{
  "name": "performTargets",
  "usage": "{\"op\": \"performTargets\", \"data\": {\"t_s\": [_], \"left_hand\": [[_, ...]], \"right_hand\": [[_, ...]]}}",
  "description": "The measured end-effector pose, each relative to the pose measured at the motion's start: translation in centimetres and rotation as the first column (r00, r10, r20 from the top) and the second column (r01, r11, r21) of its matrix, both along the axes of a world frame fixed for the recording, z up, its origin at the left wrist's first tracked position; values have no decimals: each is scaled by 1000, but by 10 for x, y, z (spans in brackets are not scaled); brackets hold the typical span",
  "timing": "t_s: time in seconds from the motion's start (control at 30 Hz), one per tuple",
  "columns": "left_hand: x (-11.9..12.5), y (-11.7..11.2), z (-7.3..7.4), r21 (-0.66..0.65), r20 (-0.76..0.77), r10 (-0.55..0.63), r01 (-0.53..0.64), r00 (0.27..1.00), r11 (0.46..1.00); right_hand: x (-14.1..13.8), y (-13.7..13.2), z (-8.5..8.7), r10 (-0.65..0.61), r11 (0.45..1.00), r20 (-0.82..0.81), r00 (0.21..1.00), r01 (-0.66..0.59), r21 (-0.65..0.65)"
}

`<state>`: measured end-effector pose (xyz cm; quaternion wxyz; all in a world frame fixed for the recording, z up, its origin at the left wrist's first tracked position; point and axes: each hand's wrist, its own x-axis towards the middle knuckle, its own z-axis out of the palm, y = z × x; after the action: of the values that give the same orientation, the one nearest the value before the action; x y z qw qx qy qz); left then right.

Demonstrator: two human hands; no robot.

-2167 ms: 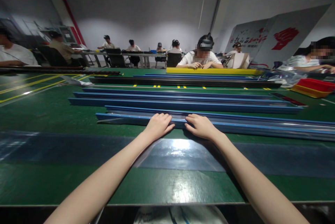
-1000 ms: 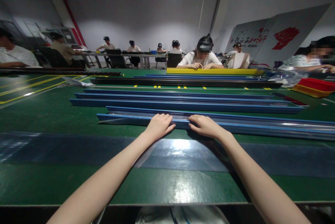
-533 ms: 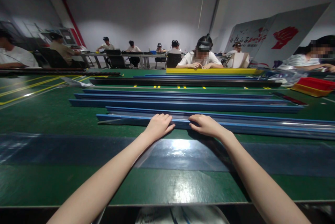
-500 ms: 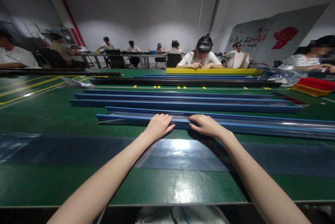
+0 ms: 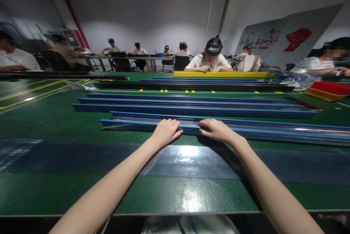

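The broad green surface carries the work, which looks under way rather than finished. A wide, clear bluish strip lies flat across the near side, apart from the channel and, it seems, not part of the handling at this moment. Beyond it, the front blue channel is already laid out on the surface with both hands on it; how much of its length is dealt with cannot be told, since its right end runs out of view.

The channel is long and straight, its trough facing up between two low walls, with brighter blue rims and a glossy inside toward the right. At its left end a small, pale, film-like sliver juts out below the near wall, apparently not settled.

The left hand and right hand each have a grip closed over the near wall, fingers over the rim, a short gap between them; how firmly, I cannot tell.
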<state>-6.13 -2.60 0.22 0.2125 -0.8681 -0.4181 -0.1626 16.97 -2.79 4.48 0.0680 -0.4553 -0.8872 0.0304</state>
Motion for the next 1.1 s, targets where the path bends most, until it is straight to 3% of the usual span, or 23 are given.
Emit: {"op": "performTargets", "data": {"t_s": [0.4,0.7,1.1], "left_hand": [[-4,-1,13,-141,48,-7,14,999,990],[-20,-2,39,-199,84,26,-8,996,980],[-24,-2,39,-205,61,32,-19,998,979]], "right_hand": [[-4,-7,4,-9,999,52,999,7,41],[-31,-9,-15,-5,979,68,998,-8,203],[-34,-4,-7,-10,970,119,993,-20,242]]}}
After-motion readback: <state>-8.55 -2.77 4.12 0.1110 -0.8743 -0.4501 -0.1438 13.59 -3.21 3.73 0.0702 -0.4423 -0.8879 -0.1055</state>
